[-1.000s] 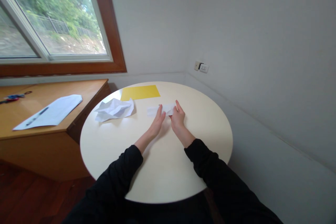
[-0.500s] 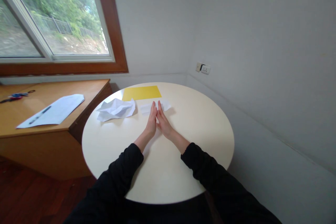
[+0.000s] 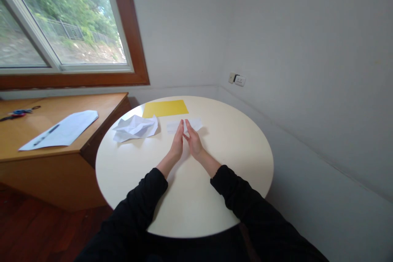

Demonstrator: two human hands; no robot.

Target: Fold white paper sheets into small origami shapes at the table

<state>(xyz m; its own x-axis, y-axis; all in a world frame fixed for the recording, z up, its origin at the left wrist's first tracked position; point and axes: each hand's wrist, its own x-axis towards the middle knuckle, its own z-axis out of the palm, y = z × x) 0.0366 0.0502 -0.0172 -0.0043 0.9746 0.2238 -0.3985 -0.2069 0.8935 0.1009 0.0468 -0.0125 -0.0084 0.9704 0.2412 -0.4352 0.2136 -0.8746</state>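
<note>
My left hand (image 3: 177, 140) and my right hand (image 3: 193, 141) meet over the middle of the white round table (image 3: 196, 196). The palms face one another, with straight fingers pointing away from me. Near the fingertips the hands come close; a narrow gap shows between them, and I make out nothing held in it. Just beyond the fingers lies a thin, whitish, see-through sheet (image 3: 172, 126), partly covered by them. Whether the fingers touch it I cannot tell. To the left rests a crumpled white paper (image 3: 135, 127).
A yellow sheet (image 3: 166, 108) lies at the table's far edge. On the wooden desk (image 3: 104, 108) at left are white paper (image 3: 72, 125) with a pen (image 3: 46, 134) on it, and scissors (image 3: 19, 112). A wall socket (image 3: 240, 80) sits beyond the table.
My palms have parted slightly, the right hand turning a little away from the left. The see-through sheet shows a bit more to the right than before. The other papers stay put.
</note>
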